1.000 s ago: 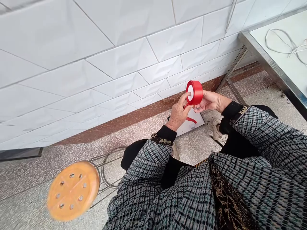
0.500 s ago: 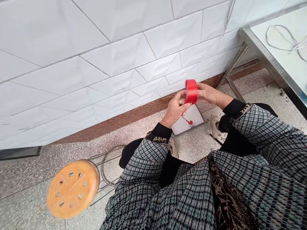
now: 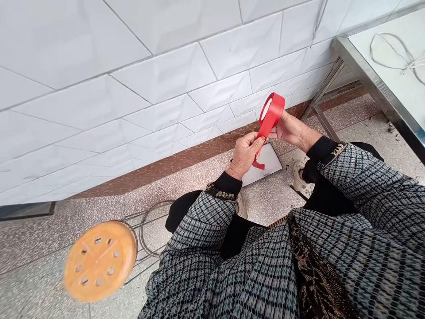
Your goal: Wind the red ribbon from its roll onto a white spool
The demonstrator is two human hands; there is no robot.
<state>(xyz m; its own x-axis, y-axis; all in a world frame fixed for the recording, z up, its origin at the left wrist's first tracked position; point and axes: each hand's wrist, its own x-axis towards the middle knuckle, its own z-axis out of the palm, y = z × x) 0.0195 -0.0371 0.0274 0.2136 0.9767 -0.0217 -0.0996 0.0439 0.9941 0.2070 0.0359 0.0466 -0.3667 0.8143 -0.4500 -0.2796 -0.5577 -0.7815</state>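
Observation:
A roll of red ribbon (image 3: 277, 106) with a white core is held up in front of me, above the floor. My right hand (image 3: 288, 129) grips the roll from its right and lower side; some of those fingers are hidden behind it. A flat strip runs down from the roll to my left hand (image 3: 245, 153), which pinches it between thumb and fingers. The strip's loose end hangs curled just below my left thumb. Beneath both hands a flat white box or board (image 3: 265, 166) lies on the floor, partly covered by my left hand.
An orange round stool (image 3: 101, 261) with metal legs stands at the lower left. At the right is a metal-framed table (image 3: 372, 84) with a white cable (image 3: 407, 62) on top. A white tiled wall (image 3: 166, 75) rises ahead. My shoes stand on the speckled floor.
The red roll has tilted and moved up and to the right with my right hand. A length of ribbon now stretches between it and my left hand, which has shifted slightly right.

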